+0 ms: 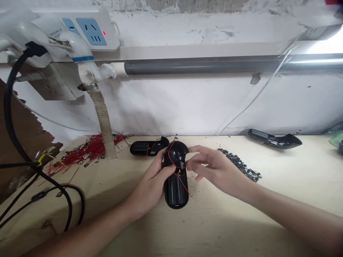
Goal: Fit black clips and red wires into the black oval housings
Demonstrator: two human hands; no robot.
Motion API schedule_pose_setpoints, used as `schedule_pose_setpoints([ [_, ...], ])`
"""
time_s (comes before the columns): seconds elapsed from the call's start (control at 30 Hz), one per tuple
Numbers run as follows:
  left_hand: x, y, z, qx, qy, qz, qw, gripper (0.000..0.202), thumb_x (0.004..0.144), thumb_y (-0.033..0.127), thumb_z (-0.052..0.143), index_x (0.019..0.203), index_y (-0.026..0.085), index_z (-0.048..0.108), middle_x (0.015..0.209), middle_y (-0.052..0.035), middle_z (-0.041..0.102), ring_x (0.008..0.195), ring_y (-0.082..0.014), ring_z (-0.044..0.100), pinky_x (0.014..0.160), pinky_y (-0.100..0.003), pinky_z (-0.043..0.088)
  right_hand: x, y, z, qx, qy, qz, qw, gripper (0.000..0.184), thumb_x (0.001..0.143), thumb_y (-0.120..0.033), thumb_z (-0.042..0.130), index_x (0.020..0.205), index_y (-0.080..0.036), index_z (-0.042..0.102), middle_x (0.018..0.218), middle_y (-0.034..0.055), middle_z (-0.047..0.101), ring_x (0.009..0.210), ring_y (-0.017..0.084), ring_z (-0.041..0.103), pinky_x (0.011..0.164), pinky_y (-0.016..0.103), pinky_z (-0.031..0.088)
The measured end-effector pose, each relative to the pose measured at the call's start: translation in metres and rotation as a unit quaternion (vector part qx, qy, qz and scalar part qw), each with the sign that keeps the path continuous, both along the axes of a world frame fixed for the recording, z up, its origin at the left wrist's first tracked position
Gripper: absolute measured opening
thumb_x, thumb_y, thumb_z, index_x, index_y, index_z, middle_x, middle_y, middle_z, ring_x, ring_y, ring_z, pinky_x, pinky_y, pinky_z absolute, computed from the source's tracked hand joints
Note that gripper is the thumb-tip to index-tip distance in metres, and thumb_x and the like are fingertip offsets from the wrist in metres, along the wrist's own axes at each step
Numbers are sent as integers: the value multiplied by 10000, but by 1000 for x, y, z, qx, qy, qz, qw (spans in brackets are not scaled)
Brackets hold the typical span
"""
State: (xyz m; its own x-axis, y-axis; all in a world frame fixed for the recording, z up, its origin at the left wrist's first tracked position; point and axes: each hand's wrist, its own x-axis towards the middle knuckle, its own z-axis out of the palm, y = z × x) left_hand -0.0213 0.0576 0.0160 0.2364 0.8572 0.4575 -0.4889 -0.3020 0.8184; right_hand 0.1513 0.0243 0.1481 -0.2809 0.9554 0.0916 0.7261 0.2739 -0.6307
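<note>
My left hand (152,184) grips a black plastic housing (176,180) from its left side and holds it upright over the wooden bench. Thin red wires (177,167) loop across the housing's open face. My right hand (214,167) is at the housing's upper right, its fingers bent and pinched near a small part inside; whether they hold anything is not clear. A second black housing (148,147) with a red wire lies on the bench just behind.
A pile of red wires with metal terminals (88,150) lies at the back left. A heap of small metal parts (241,166) is right of my hand. Another black housing (274,139) rests at the back right. Black cables (53,185) and a power strip (88,32) are on the left.
</note>
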Motion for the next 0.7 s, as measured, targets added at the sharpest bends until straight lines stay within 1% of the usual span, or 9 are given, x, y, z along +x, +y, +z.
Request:
schedule_pose_setpoints([
  [0.07,0,1,-2,3,-2,-9,1000,535,1038,356,559,1562,256,511,1698,-15,470,1397,-202,588,1202,-310,463,-1,-1,-7,-53,39,29,997,462,931,-292,677,1361,-170,564,1014,71,749,828,180,677,730,333,604],
  [0.13,0,2,-5,13,-1,-14,1000,523,1034,350,558,1545,244,527,1689,-21,481,1394,-206,592,1196,-311,470,-4,-2,-13,-81,81,42,993,493,917,-264,689,1375,-168,535,1088,86,742,862,184,694,724,322,621],
  [0.23,1,2,-9,30,1,-29,999,567,1003,331,613,1550,225,508,1660,-29,513,1484,-207,519,1249,-299,414,-7,-3,-17,-91,108,20,990,425,905,-257,695,1297,-160,565,1206,117,729,871,198,733,679,328,661],
  [0.3,1,1,-11,39,1,-49,998,640,994,319,646,1597,250,442,1642,-16,526,1532,-189,465,1278,-286,374,-7,-4,-17,-87,112,0,990,374,880,-217,692,1236,-155,595,1280,124,712,839,200,756,662,341,681],
  [0.37,1,-1,-12,48,8,-63,997,671,1010,318,651,1625,288,387,1613,-7,543,1511,-173,482,1272,-285,382,-7,-5,-18,-87,121,-14,989,371,832,-154,693,1195,-156,612,1331,118,696,805,197,770,648,337,688],
  [0.43,0,-3,-12,68,21,-67,995,652,1031,315,639,1625,299,370,1578,-19,559,1468,-174,518,1248,-298,414,-8,-5,-19,-89,128,-25,987,375,792,-100,688,1157,-159,626,1273,93,718,777,188,772,628,318,685],
  [0.5,0,-5,-11,89,24,-64,994,626,1037,293,632,1607,289,374,1555,-40,564,1442,-181,536,1221,-308,446,-8,-5,-21,-89,135,-28,987,332,795,-80,671,1114,-161,632,1089,51,746,756,176,763,619,293,680],
  [0.57,1,-5,-10,99,24,-64,993,599,1039,282,630,1582,279,377,1525,-54,573,1400,-179,563,1186,-305,481,-8,-5,-23,-86,141,-19,986,267,818,-89,667,1072,-162,625,933,17,733,747,161,750,616,262,670],
  [0.7,2,-5,-11,74,19,-68,995,539,1044,343,639,1524,290,400,1374,-39,635,1227,-166,638,1078,-298,554,-7,-8,-26,-71,130,8,989,203,857,-121,666,1054,-162,633,883,8,721,750,141,722,622,235,656],
])
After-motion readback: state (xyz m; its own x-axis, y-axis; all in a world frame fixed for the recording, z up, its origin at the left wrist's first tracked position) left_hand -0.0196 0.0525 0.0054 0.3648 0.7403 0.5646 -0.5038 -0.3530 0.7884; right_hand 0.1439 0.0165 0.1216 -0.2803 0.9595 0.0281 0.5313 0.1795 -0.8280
